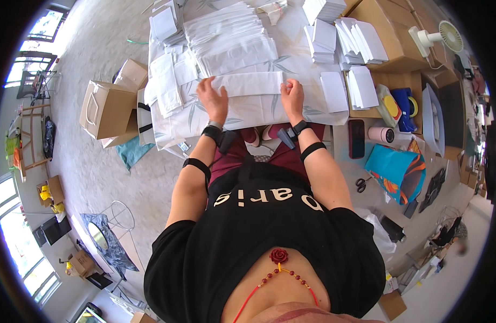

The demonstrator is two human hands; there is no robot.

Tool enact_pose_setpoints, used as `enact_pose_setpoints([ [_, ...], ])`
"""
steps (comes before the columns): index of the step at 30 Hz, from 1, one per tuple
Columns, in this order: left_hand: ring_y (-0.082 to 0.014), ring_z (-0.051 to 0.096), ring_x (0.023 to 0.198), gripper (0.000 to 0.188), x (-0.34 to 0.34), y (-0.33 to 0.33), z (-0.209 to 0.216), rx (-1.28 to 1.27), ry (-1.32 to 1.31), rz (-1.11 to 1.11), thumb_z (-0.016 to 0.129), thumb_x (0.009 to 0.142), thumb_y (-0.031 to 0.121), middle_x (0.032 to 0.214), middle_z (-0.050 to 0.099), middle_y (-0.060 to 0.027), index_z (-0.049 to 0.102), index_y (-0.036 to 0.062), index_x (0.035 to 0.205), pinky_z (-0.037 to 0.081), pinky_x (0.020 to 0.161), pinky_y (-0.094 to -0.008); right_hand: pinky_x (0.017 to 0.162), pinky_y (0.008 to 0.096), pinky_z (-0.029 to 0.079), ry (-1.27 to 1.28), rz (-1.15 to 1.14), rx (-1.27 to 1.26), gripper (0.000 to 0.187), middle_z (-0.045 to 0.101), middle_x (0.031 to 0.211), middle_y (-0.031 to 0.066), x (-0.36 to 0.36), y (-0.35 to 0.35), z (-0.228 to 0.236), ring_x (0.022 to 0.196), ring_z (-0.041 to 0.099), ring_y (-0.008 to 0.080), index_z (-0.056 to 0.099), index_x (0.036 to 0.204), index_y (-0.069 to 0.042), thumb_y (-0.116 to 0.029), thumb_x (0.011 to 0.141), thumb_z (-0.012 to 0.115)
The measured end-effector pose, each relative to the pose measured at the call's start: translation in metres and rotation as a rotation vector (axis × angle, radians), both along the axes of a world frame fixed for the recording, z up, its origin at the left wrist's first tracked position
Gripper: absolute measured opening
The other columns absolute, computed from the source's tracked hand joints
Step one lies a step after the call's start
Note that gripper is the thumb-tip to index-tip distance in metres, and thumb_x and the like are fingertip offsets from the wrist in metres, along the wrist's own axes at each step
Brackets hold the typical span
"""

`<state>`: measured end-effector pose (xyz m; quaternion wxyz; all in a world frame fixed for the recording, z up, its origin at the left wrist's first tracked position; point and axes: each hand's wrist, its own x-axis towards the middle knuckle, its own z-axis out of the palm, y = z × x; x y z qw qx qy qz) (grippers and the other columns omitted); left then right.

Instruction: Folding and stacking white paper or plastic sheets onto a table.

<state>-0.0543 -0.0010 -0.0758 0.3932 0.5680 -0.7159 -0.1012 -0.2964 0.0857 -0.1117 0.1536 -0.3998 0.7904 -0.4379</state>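
A long, flat white folded piece (250, 85), of cloth or thin sheeting, lies crosswise at the table's near side. At its left end is my left hand (213, 101), fingers apart and slightly bent, the fingertips beside the piece's edge. My right hand (292, 100) has its fingers curled in at the right end and pinches that edge. Just beyond lies a broad heap of similar white folded pieces (226, 40). More white folded pieces (164, 83) lie left of my left hand. White cards or flat packets (333, 91) are right of my right hand.
The table (307, 110) has a leaf-patterned cover. Stacks of white packets (361, 40) stand at the far right by cardboard boxes (385, 32) and a small fan (450, 36). A phone (356, 139), pink cup (381, 134) and scissors (362, 184) lie right. Cartons (110, 110) stand left.
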Motion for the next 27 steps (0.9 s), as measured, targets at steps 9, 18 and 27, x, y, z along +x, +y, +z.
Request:
enact_pose_setpoints([
  [9, -0.0371, 0.062, 0.105, 0.018, -0.090, 0.022, 0.004, 0.203, -0.062, -0.480, 0.071, 0.086, 0.010, 0.106, 0.066, -0.0161, 0.070, 0.0021, 0.102, 0.053, 0.091, -0.0466, 0.078, 0.0403, 0.054, -0.015, 0.035, -0.134, 0.021, 0.064, 0.099, 0.0149, 0.004, 0.023, 0.002, 0.085, 0.065, 0.0292, 0.063, 0.115, -0.002, -0.009, 0.095, 0.065],
  [18, -0.0364, 0.065, 0.098, 0.014, -0.110, 0.017, -0.006, 0.238, -0.306, -0.448, 0.069, 0.084, 0.015, 0.100, 0.068, -0.0152, 0.069, 0.0031, 0.091, 0.055, 0.085, -0.0460, 0.079, 0.0395, 0.055, -0.058, 0.050, -0.157, 0.020, 0.066, 0.101, 0.0154, -0.001, 0.027, 0.002, 0.086, 0.067, 0.0298, 0.065, 0.115, -0.003, -0.006, 0.095, 0.063],
  [27, -0.0359, 0.069, 0.082, 0.016, -0.111, 0.002, -0.013, 0.317, -0.114, -0.369, 0.070, 0.078, 0.019, 0.087, 0.069, -0.0164, 0.070, 0.0036, 0.077, 0.056, 0.076, -0.0457, 0.080, 0.0393, 0.055, -0.090, 0.073, -0.177, 0.021, 0.067, 0.103, 0.0158, -0.004, 0.028, 0.002, 0.089, 0.068, 0.0305, 0.065, 0.115, -0.002, -0.004, 0.094, 0.063],
])
